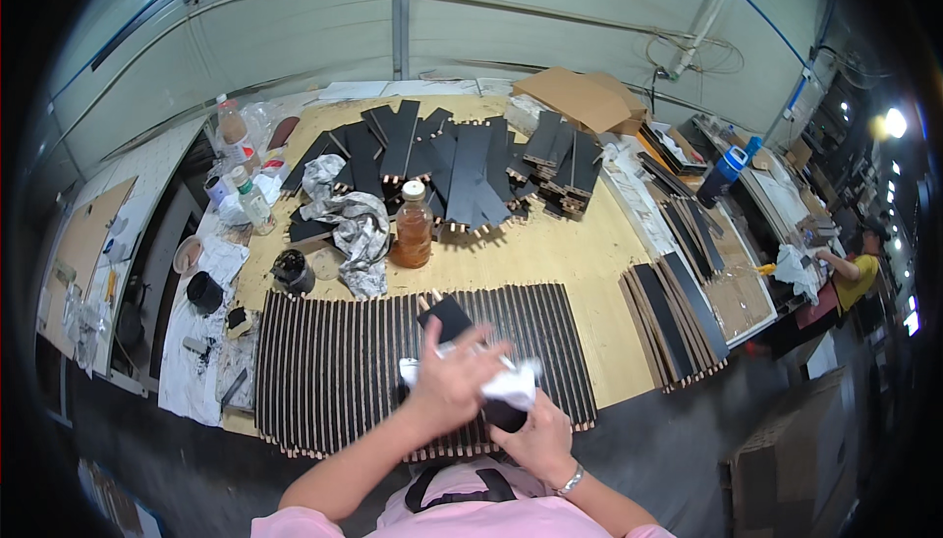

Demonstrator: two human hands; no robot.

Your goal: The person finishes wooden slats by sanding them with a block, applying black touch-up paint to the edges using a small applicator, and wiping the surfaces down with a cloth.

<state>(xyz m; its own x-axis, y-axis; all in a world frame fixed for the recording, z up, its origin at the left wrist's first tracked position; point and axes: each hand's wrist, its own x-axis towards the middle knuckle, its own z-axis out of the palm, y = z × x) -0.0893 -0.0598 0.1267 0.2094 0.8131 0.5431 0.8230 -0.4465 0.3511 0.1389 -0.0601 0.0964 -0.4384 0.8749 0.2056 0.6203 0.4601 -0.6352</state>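
A black wooden slat [447, 318] with pale dowel pegs at its far end is held at a slant over the worktable. My right hand [542, 440] grips its near end. My left hand [454, 377], somewhat blurred, presses a crumpled white cloth [517, 385] against the slat's upper face, hiding its middle. Beneath both hands lies a wide row of black slats [329, 366], set on edge side by side, pale pegs showing at their ends. Beyond the row stand a bottle of amber liquid [413, 228] and a dark-stained cup [293, 271].
Black slats [393, 150] are piled loosely at the back, beside crumpled stained paper [360, 233]. More slats [673, 317] lie at the right. Bottles [253, 202] and a black cup [204, 292] stand left. A person in yellow [857, 278] works at far right, near a blue bottle [722, 176].
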